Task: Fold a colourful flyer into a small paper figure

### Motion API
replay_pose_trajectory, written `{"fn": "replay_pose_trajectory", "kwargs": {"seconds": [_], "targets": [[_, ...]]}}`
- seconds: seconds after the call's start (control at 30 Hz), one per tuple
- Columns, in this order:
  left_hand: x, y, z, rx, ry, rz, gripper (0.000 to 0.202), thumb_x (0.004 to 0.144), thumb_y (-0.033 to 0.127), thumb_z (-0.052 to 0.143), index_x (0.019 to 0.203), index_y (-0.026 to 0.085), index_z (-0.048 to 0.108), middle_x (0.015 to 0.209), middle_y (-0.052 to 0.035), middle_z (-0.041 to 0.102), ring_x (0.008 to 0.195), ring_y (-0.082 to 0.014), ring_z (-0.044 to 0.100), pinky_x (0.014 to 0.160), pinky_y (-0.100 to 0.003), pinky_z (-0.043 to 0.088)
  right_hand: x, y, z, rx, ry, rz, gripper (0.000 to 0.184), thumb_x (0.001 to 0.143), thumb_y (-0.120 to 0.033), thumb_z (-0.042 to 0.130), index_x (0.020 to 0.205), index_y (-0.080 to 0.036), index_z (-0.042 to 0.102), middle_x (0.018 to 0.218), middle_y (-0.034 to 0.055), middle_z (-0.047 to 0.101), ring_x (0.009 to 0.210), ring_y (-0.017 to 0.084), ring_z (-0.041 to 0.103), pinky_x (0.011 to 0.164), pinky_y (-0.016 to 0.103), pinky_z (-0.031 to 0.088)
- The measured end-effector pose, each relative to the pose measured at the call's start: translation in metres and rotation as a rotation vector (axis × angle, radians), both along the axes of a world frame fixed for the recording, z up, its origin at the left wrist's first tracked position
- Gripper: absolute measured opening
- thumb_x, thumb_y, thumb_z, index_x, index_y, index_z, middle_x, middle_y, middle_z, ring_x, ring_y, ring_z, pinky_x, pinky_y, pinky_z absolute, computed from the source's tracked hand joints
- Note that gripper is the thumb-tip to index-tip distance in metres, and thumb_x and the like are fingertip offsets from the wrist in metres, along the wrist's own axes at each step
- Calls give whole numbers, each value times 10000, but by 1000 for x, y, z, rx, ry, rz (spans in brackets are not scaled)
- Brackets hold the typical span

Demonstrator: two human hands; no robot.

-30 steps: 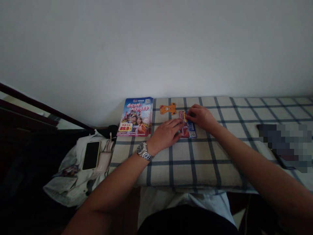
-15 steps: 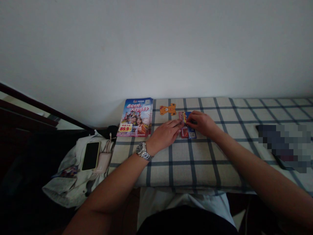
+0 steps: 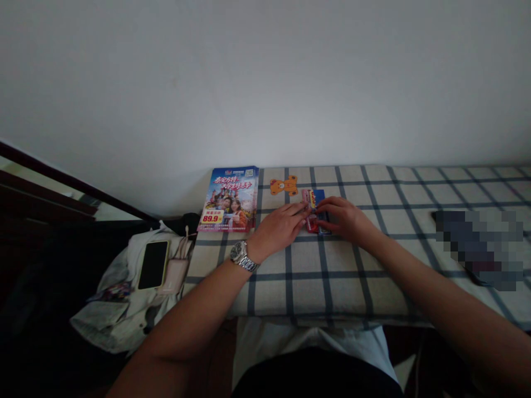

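Note:
A small folded leaflet (image 3: pixel 318 195), pink on its left part and blue on its right, lies on the checked cloth between my hands. My left hand (image 3: pixel 284 225), a steel watch on its wrist, lies flat with fingers stretched out, their tips resting on the leaflet's left part. From the other side my right hand (image 3: pixel 342 220) reaches over the blue part, thumb and fingers bent and apart, tips touching the paper near its middle. Its fingers cover much of the lower right part. Behind the left hand is an orange bear-shaped cutout (image 3: pixel 284 186).
A stack of printed flyers (image 3: pixel 228 199) lies at the table's left end. A checked tablecloth (image 3: pixel 348 287) covers the table, against a white wall (image 3: pixel 265 83). Lower left, a phone (image 3: pixel 154 265) rests on pale fabric (image 3: pixel 103 326). A blurred-out dark object (image 3: pixel 468 243) is at right.
My right thumb has moved down the leaflet, away from the fingers, and the hand now covers its lower right part. My left hand has stayed almost in place.

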State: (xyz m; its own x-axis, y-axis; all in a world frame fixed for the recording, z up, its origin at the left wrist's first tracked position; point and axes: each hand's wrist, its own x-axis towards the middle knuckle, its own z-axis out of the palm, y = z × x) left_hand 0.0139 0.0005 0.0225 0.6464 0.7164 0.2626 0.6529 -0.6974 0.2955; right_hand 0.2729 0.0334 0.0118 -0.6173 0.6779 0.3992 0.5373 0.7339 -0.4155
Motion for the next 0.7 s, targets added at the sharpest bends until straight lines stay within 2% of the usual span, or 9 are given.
{"fn": "replay_pose_trajectory", "kwargs": {"seconds": [0.5, 0.7], "targets": [[-1, 0, 0, -10, 20, 6, 410, 1136, 288, 410, 1485, 158, 583, 1585, -116, 557, 1460, -232, 532, 1249, -433, 447, 2, -17, 3, 10, -66, -26, 401, 897, -333, 800, 1277, -218, 745, 1347, 159, 695, 1216, 354, 706, 1065, 547, 606], [-2, 1, -4, 5, 3, 0, 401, 1136, 292, 408, 1488, 199, 577, 1588, -97, 556, 1468, -227, 528, 1237, -447, 459, 7, -21, 4, -34, -40, -8, 534, 845, -355, 844, 1353, -257, 707, 1403, 140, 667, 1258, 353, 687, 1093, 550, 590]]}}
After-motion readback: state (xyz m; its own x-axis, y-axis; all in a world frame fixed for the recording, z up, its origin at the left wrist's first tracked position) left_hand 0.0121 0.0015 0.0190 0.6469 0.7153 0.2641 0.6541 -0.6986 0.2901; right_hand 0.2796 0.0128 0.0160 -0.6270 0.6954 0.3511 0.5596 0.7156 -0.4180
